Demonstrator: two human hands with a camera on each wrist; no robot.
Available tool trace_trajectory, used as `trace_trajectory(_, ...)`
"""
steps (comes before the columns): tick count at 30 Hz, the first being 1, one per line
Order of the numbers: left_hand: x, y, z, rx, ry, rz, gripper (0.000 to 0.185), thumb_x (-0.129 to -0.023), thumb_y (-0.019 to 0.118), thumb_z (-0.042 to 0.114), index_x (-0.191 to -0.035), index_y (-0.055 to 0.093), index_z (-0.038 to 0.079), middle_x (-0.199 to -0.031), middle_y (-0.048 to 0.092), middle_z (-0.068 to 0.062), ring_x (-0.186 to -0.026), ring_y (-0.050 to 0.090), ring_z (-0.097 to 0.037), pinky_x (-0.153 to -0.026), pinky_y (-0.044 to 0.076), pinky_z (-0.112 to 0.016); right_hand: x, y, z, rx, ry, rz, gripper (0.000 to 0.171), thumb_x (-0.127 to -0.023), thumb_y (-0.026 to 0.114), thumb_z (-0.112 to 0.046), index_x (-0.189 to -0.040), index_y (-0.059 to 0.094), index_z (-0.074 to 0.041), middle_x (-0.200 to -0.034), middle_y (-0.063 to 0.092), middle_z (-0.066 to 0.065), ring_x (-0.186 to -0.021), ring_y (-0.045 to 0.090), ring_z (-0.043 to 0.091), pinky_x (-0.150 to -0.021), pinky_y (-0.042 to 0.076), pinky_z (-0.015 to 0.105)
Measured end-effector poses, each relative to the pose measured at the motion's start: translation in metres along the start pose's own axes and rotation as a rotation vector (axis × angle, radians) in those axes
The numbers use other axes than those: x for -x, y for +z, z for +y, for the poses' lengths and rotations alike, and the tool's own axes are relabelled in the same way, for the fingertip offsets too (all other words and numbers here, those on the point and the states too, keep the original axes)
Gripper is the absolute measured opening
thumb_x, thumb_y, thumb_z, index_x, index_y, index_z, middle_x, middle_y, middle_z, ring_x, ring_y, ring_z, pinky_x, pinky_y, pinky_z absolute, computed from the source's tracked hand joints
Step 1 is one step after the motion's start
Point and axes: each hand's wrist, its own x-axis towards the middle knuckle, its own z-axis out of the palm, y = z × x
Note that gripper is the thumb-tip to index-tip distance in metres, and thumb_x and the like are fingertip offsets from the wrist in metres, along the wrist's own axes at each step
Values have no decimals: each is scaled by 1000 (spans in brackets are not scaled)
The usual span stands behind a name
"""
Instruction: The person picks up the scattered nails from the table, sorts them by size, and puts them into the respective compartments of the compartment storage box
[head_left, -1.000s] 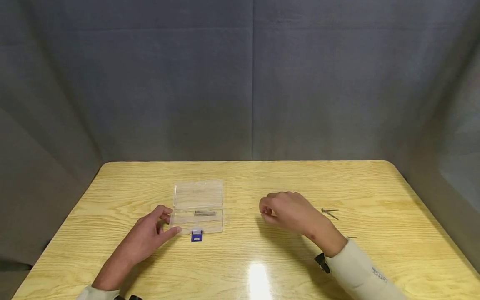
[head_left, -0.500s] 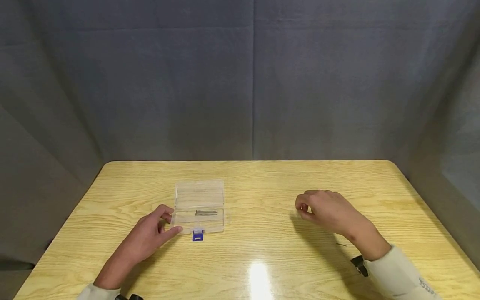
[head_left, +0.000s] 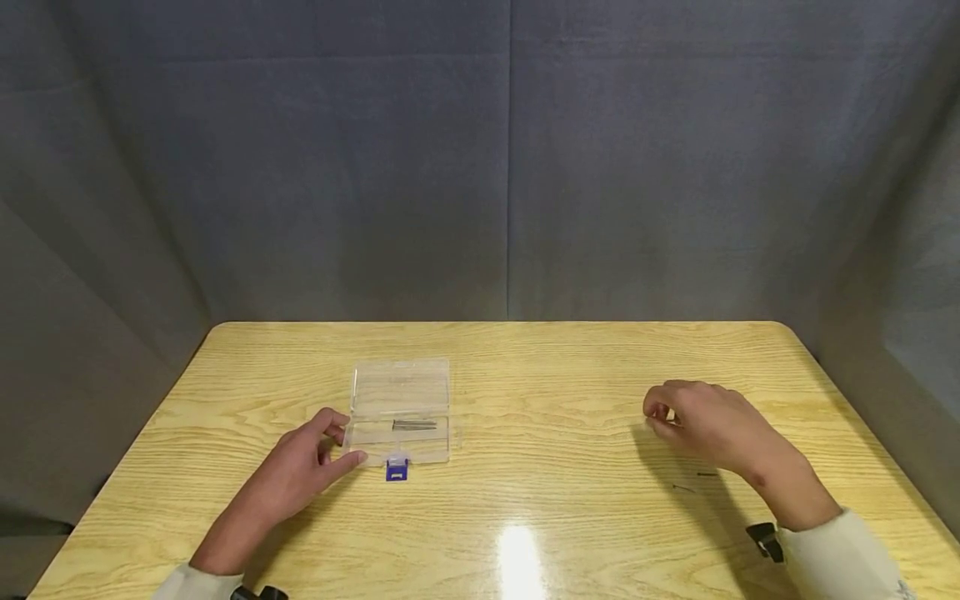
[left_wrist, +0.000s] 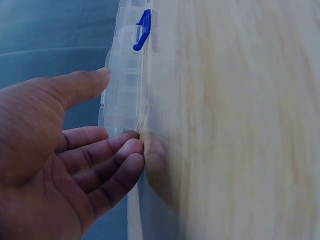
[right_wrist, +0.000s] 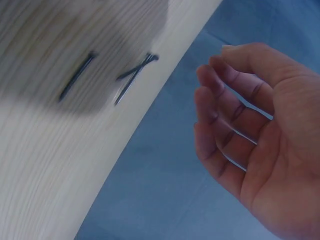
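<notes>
A clear plastic box (head_left: 399, 446) lies with its lid (head_left: 402, 387) folded back and its blue latch (head_left: 397, 470) hanging at the front. Several nails (head_left: 414, 425) lie together inside. My left hand (head_left: 303, 467) holds the box by its left end, thumb on the front corner and fingers along the side. Right of it, my right hand (head_left: 705, 421) hovers over the table, fingers loosely bent and nothing visible between them. In the right wrist view, one nail (right_wrist: 77, 76) lies alone and a crossed pair of nails (right_wrist: 134, 76) beside it. The head view shows two loose nails (head_left: 683, 488) below that hand.
The wood-grain table (head_left: 540, 483) reaches back to a grey curtain (head_left: 510, 167), which also hangs along both sides. A bright reflection shows on the tabletop near the front. Each wrist wears a black strap (head_left: 765, 540) at the sleeve.
My right hand has moved right, from the middle of the table to over the loose nails. The left hand stays at the box, and the nails in it lie as before.
</notes>
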Motion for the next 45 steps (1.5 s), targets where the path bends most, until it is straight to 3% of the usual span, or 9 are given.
trace_trajectory(6, -1, -1, -1, -14, 7, 9, 40, -95, 78, 20, -125, 57, 3, -107, 64, -10, -69, 50, -16, -57, 42, -30, 8, 1, 15, -26, 71, -37, 14, -92, 77, -10, -105, 72, -13, -91, 66, -10, -76, 60, 8, -62, 50, 36)
trace_trajectory(16, 0, 0, 0, -8, 12, 9, 43, -95, 78, 22, -126, 57, 2, -108, 65, -10, -70, 50, -16, -57, 42, -30, 19, 12, 31, -35, 106, -55, 25, -92, 80, -12, -113, 68, -6, -104, 65, 6, -83, 65, 22, -68, 53, 44)
trace_trajectory(36, 1, 0, -1, -1, 1, 8, 45, -95, 78, 21, -129, 56, 1, -111, 64, -12, -72, 51, -17, -58, 42, -31, 19, 26, 38, -61, 100, -45, 22, -88, 84, -13, -106, 71, -14, -101, 63, 0, -81, 59, 12, -68, 51, 40)
trace_trajectory(45, 2, 0, -1, 14, 5, 4, 46, -95, 78, 22, -130, 55, 1, -111, 64, -11, -71, 50, -17, -58, 42, -31, 17, 27, 38, -42, 117, -54, 19, -87, 83, -7, -99, 72, -19, -92, 62, -8, -79, 57, 10, -67, 50, 38)
